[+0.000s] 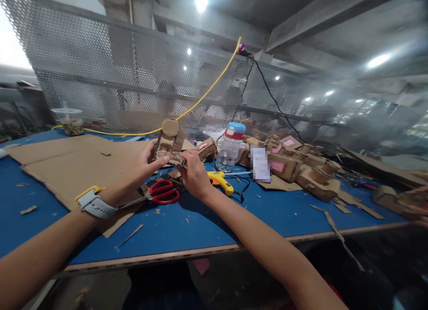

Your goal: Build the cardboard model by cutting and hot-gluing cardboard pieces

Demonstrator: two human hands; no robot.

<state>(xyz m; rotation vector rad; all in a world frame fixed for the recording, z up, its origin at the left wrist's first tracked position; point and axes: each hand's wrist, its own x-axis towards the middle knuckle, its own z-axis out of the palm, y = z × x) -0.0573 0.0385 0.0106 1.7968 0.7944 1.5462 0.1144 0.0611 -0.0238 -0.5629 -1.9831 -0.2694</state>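
Head view — left hand cradles the cardboard model, right hand pinches its lower edge, up above the blue surface near the red scissors and yellow glue gun. Looks like a fitting step; the next move probably calls for steady, gentle pressure — both forearms reach forward, converging on the model.

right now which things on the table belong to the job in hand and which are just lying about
Likely part of the job:
- cardboard model, held by the left hand and right hand
- red-handled scissors
- yellow glue gun
- large cardboard sheet

Probably just lying about:
- lidded bottle
- clear cup
- small cardboard scrap
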